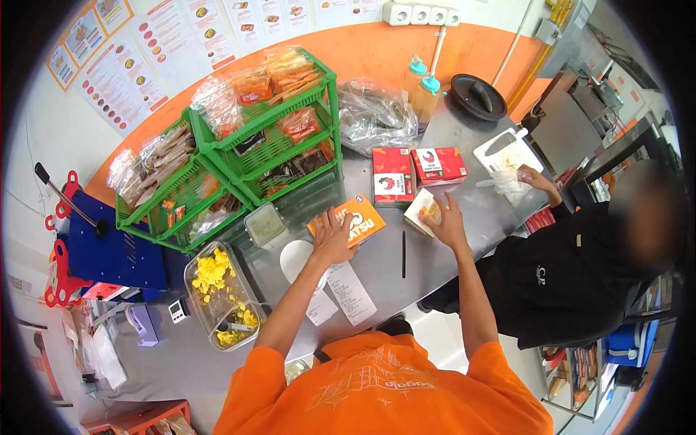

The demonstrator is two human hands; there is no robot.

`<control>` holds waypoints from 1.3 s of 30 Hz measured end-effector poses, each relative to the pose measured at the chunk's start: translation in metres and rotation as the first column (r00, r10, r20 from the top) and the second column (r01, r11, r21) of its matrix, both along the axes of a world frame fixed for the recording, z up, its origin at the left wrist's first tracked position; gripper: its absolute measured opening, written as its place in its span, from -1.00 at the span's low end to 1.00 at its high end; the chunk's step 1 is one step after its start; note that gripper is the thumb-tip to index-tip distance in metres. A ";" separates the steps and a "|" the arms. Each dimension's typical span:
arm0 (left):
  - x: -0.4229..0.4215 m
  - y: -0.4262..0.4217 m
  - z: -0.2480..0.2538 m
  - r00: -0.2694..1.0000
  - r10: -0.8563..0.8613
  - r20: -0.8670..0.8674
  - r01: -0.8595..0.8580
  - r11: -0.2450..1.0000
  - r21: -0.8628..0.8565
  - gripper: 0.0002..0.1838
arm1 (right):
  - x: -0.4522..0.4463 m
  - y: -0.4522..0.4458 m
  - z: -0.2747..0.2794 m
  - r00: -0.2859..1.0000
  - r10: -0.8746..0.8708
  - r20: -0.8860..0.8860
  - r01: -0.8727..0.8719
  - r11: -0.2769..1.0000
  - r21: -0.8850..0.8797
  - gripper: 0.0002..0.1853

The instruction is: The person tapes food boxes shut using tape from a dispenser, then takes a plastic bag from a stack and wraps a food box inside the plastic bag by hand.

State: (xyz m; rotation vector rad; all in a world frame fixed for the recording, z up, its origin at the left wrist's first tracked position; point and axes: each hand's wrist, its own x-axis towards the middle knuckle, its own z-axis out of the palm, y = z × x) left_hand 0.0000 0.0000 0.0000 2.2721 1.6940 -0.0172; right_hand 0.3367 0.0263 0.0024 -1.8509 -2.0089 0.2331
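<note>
My left hand (332,238) grips the left end of an orange box (365,223) with white lettering, fingers over its top. My right hand (447,223) holds a small white box (417,212) with a yellow print, just to the right of the orange one. Behind them stand two red boxes with a rooster print, one upright-looking red box (394,187) and another red box (449,172). A thin black stick-like item (404,254) lies on the steel table between my arms. Printed receipts (349,293) and a white round lid or bowl (296,259) are by my left forearm.
Green tiered baskets (268,185) with packaged goods stand at the back left. A clear tub (254,304) holds yellow food. At right, a co-worker's hand (535,179) holds a plastic bag near a white cutting board (500,151) with a knife. A stone mortar (489,109) sits behind.
</note>
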 end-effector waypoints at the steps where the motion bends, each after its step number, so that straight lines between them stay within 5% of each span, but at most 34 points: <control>1: 0.003 -0.002 -0.003 0.999 0.023 0.030 -0.024 1.000 0.011 0.08 | 0.000 0.011 -0.003 0.997 -0.012 -0.078 0.022 0.991 0.129 -0.32; 2: 0.007 -0.002 -0.006 0.997 0.044 0.057 -0.045 0.999 0.019 0.09 | 0.002 0.019 -0.007 0.987 -0.016 -0.159 0.056 0.966 0.251 -0.41; 5: 0.020 0.012 0.033 0.997 0.036 0.062 -0.038 0.999 0.033 0.06 | -0.016 0.044 0.022 0.865 -0.124 -0.486 0.184 0.980 0.077 -0.55; 6: 0.031 0.028 0.039 0.985 0.094 0.147 -0.103 0.993 0.058 0.09 | -0.017 0.057 0.007 0.847 -0.075 -0.526 0.180 0.972 0.151 -0.57; 8: 0.051 0.083 0.020 0.791 0.201 0.577 -0.219 0.975 -0.039 0.13 | -0.030 0.075 0.004 0.921 -0.163 -0.354 0.167 0.986 -0.018 -0.54; 10: 0.074 0.132 -0.007 0.617 0.350 0.705 -0.296 0.933 -0.204 0.20 | -0.048 0.089 0.002 0.938 -0.196 -0.286 0.175 0.980 -0.100 -0.51; 15: 0.131 0.187 -0.017 0.806 0.483 0.341 -0.402 0.871 -0.282 0.47 | -0.076 0.103 -0.018 0.901 -0.203 -0.384 0.224 0.975 0.011 -0.68; 18: 0.149 0.179 0.020 0.828 0.506 0.241 -0.447 0.856 -0.259 0.52 | -0.055 0.093 -0.009 0.904 -0.083 -0.420 0.013 0.986 -0.166 -0.50; 21: 0.153 0.183 0.008 0.879 0.420 0.225 -0.384 0.905 -0.185 0.56 | -0.039 0.033 0.021 0.995 -0.073 -0.075 0.072 0.997 -0.012 -0.19; 24: 0.150 0.176 0.011 0.894 0.365 0.261 -0.329 0.928 -0.174 0.53 | -0.019 0.003 -0.003 0.973 0.048 0.226 -0.050 0.999 0.000 0.09; 30: 0.149 0.174 -0.001 0.905 0.324 0.277 -0.328 0.944 -0.033 0.48 | -0.011 0.000 0.028 0.983 -0.086 0.163 0.117 0.974 -0.196 0.14; 34: 0.151 0.163 -0.006 0.932 0.226 0.284 -0.284 0.941 0.183 0.31 | 0.011 0.015 0.043 0.972 -0.233 -0.022 0.231 0.969 -0.087 0.18; 39: 0.166 0.172 -0.005 0.915 -0.109 0.387 -0.088 0.885 0.457 0.21 | 0.022 0.078 0.084 0.927 -0.374 0.021 0.373 0.927 0.021 0.10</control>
